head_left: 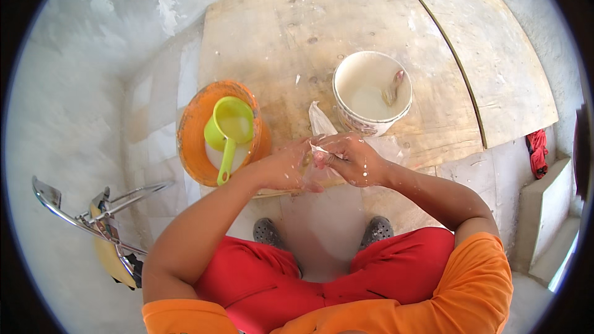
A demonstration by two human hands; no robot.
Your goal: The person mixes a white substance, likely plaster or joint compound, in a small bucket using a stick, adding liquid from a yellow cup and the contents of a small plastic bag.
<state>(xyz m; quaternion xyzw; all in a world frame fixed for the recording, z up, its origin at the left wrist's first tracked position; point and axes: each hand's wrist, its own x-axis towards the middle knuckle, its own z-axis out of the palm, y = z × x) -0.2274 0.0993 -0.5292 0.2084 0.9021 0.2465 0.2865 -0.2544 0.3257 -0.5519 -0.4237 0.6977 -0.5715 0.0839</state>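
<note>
My two hands meet in front of me at the near edge of a wooden board point(278, 43). Between them is a thin, clear-whitish plastic bag point(320, 121), crumpled, with loose parts showing behind and beside the fingers. My right hand point(354, 159) pinches the bag, its fingertips closed near the other palm. My left hand point(289, 166) curls around the bag from the other side; some of its fingers are hidden. White splashes dot both hands. Just beyond them stands a white bucket point(365, 120) with whitish liquid and a tool with a reddish handle end point(393, 86) inside.
At the left, an orange bucket point(192, 130) holds a lime-green dipper point(229, 127) over whitish material. A metal-framed chair or stand point(102, 226) lies by the left wall. A red cloth point(538, 153) lies at the right, near a pale block point(544, 204). A dark gap point(445, 40) divides the boards.
</note>
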